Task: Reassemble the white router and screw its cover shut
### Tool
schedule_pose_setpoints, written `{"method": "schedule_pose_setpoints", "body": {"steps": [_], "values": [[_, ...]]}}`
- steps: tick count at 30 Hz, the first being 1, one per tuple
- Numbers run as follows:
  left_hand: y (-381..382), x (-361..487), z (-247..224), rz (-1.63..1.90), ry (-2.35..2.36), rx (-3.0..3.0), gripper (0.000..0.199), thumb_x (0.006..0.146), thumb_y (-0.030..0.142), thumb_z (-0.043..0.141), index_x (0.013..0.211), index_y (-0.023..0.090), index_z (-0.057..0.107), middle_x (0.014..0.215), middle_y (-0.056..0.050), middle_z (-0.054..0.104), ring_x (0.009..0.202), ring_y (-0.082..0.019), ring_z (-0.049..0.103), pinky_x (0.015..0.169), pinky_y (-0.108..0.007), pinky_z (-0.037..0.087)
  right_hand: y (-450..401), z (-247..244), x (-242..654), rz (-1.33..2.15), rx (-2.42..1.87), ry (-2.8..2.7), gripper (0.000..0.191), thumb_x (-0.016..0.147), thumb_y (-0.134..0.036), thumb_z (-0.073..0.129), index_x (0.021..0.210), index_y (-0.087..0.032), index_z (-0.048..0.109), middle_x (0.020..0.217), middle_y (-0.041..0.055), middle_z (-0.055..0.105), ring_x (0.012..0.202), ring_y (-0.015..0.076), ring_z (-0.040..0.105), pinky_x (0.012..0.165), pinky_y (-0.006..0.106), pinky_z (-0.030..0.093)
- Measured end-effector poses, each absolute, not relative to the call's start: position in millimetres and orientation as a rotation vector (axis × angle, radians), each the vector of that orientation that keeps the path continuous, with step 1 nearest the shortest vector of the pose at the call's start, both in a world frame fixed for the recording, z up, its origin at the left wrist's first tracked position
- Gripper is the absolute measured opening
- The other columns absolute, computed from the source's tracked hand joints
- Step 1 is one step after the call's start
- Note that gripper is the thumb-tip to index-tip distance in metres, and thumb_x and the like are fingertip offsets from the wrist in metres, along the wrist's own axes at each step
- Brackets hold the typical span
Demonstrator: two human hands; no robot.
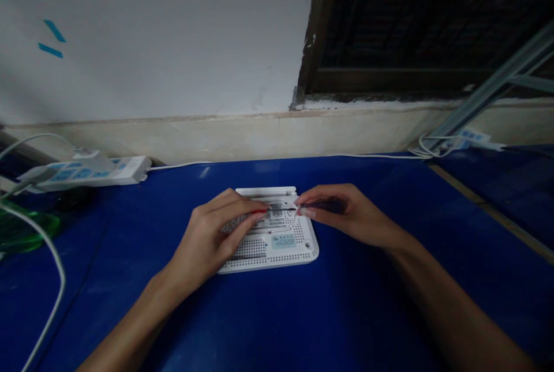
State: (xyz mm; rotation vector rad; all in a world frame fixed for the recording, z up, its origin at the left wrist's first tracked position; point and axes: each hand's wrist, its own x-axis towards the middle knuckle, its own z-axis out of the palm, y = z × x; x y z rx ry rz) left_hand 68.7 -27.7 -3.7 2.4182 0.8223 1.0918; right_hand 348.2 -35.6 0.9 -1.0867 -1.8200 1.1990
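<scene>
A white router-like box (298, 252) lies on the blue table with its vented, labelled underside up. Above it, a slim screwdriver (281, 209) with a thin dark shaft runs level between my hands. My left hand (220, 228) is closed, pinching its red end between thumb and fingers. Closed on the other end is my right hand (341, 210), where a dark, handle-like part shows under the fingers. A thin pale strand curves down by the right fingertips; whether it is a wire or part of the casing, I cannot tell.
A white power strip (130, 170) with a plug in it stands at the back left, near a green see-through item (32, 228). White cables (56, 268) hang at the left. Another power strip (471, 138) lies by a metal post (489, 86) at the back right.
</scene>
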Motion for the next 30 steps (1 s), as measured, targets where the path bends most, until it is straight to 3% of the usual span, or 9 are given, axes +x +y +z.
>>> {"method": "schedule_pose_setpoints", "body": {"steps": [14, 22, 30], "values": [[-36.2, 76.2, -5.3, 0.874, 0.76, 2.202, 0.027, 0.101, 0.019, 0.06, 0.122, 0.028, 0.074, 0.11, -0.003, 0.077, 0.1, -0.018, 0.072, 0.086, -0.03, 0.058, -41.9, -1.8, 330.6, 1.221, -1.027, -1.812, 0.021, 0.086, -0.031, 0.078, 0.103, -0.02, 0.072, 0.1, 0.0018, 0.074, 0.093, 0.0156, 0.071, 0.081, 0.025, 0.055], [-39.3, 82.7, -8.0, 1.16, 0.96, 1.881, 0.003, 0.086, 0.024, 0.08, 0.086, 0.021, 0.078, 0.083, -0.001, 0.079, 0.074, -0.016, 0.074, 0.067, -0.024, 0.058, -46.4, -5.1, 321.1, 0.937, -0.961, -1.857, 0.016, 0.082, -0.027, 0.081, 0.093, -0.02, 0.072, 0.093, 0.0016, 0.072, 0.083, 0.0151, 0.07, 0.075, 0.026, 0.054], [-41.7, 88.4, -9.2, 1.163, 0.932, 1.816, 0.007, 0.083, 0.018, 0.081, 0.084, 0.025, 0.082, 0.081, 0.001, 0.081, 0.071, -0.016, 0.075, 0.068, -0.025, 0.06, -48.3, -5.3, 318.8, 0.813, -0.927, -1.88, 0.014, 0.081, -0.025, 0.082, 0.092, -0.02, 0.073, 0.089, 0.0005, 0.075, 0.079, 0.0139, 0.072, 0.072, 0.025, 0.054]]}}
